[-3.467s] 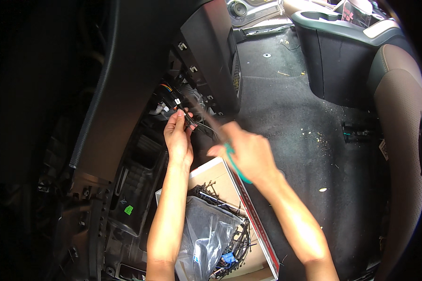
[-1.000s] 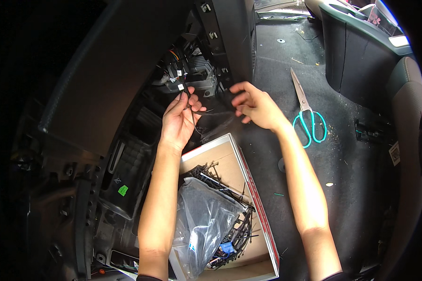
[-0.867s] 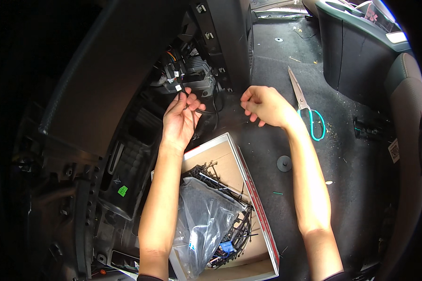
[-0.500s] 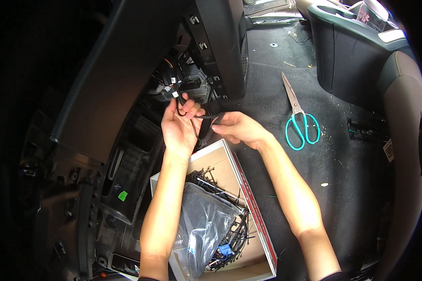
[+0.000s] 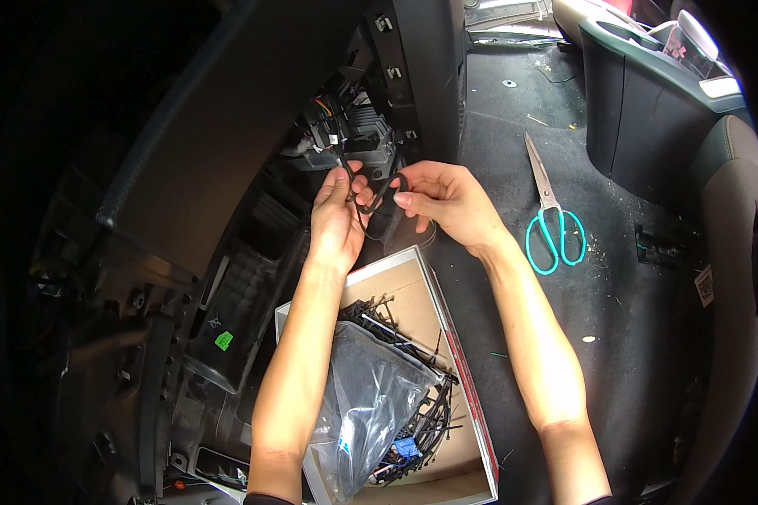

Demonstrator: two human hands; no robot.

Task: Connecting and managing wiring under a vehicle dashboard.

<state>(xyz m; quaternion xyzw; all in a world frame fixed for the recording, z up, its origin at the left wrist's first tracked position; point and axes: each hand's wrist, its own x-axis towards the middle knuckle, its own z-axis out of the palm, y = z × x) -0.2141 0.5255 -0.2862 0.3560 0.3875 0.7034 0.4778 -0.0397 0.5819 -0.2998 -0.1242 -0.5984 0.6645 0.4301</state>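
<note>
My left hand [image 5: 335, 223] is closed on a thin bundle of black wires [image 5: 346, 158], which comes down out of the opening under the dashboard. Between my two hands a black flexible strip [image 5: 382, 197] runs in a bend; whether it is tape or cable I cannot tell. My right hand [image 5: 453, 202] pinches its curled end between thumb and fingers, just right of the left hand. A white connector or tag [image 5: 334, 140] sits on the wires above the left fingers.
Below my hands stands a cardboard box [image 5: 434, 307] with a clear plastic bag [image 5: 366, 396] and many black cable ties [image 5: 434, 425]. Scissors with teal handles [image 5: 547, 227] lie on the dark floor to the right. A seat [image 5: 728, 194] and centre console [image 5: 632, 109] stand beyond.
The view has shifted, so the surroundings sit further right. My right hand has risen and turned, and the strip, stretched nearly straight before, now bends up into a loop at its fingers.
</note>
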